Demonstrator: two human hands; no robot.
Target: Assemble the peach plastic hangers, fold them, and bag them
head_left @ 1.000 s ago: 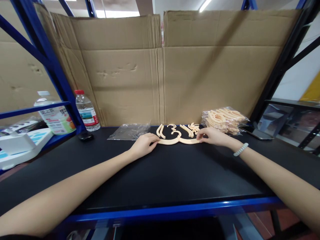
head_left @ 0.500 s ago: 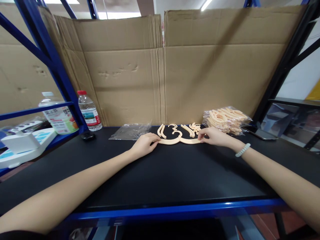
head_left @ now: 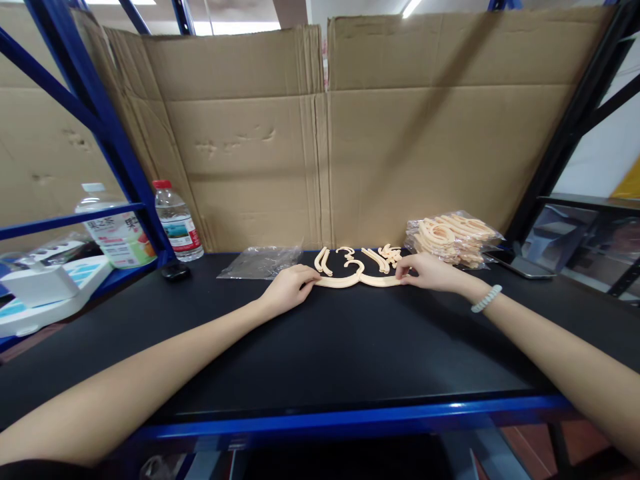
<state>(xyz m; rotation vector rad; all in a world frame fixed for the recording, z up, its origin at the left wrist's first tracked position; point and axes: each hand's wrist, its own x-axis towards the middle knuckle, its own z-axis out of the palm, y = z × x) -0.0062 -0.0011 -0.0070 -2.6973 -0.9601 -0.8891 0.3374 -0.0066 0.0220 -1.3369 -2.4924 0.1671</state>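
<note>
Two pale, wood-coloured curved pieces lie end to end on the black tabletop, and a curl rises where they meet. My left hand point(head_left: 290, 291) pinches the outer end of the left curved piece point(head_left: 337, 283). On the opposite end, the fingers of my right hand point(head_left: 423, 272) are closed on the right curved piece point(head_left: 381, 281). Just behind them lie slim curved strips point(head_left: 324, 261), a small scroll-shaped piece point(head_left: 346, 255), more slim strips point(head_left: 376, 260) and a little cluster of leafy ornaments point(head_left: 390, 254). My fingers partly hide both outer ends.
A flat clear plastic bag point(head_left: 260, 263) lies left of the pieces. Bagged pale parts point(head_left: 450, 239) are stacked at the right, beside a phone point(head_left: 525, 265). Bottles, including a red-capped one point(head_left: 177, 223), and a black mouse point(head_left: 176, 271) are at the left. Cardboard point(head_left: 250, 147) walls the back.
</note>
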